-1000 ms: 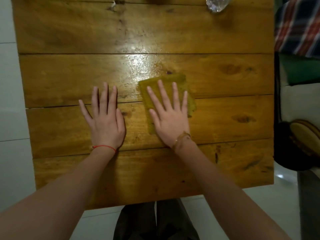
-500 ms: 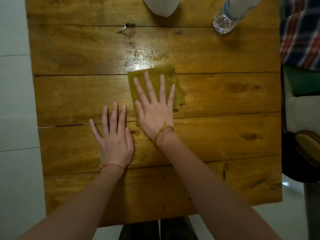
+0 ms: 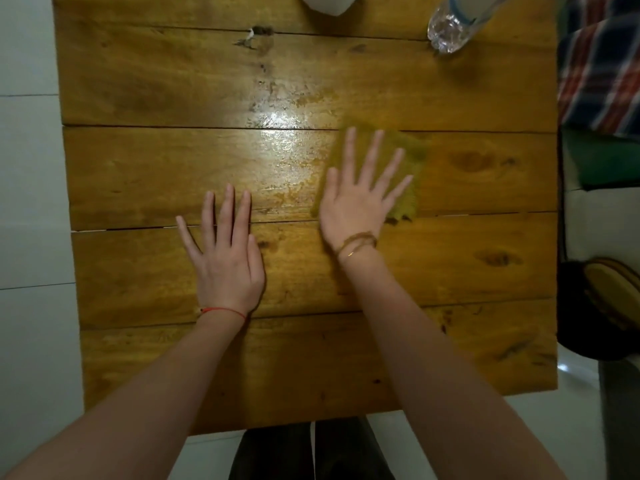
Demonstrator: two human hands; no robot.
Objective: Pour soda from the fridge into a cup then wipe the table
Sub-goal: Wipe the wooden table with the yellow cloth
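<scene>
Fingers (image 3: 375,157) of right hand (image 3: 356,206) spread flat, pressing cloth (image 3: 410,157), swept rightward since last glimpse; left hand (image 3: 227,261) flat on surface (image 3: 138,168); wet sheen (image 3: 280,140) remains, wiping unfinished.

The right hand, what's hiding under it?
A yellow-green cloth lies flat under the right hand, pressed onto the wooden table. The cloth's middle and the wood beneath are covered.

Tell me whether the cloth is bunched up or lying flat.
Flat. The cloth lies spread on the table under the right hand, whose straight fingers press it down.
</scene>
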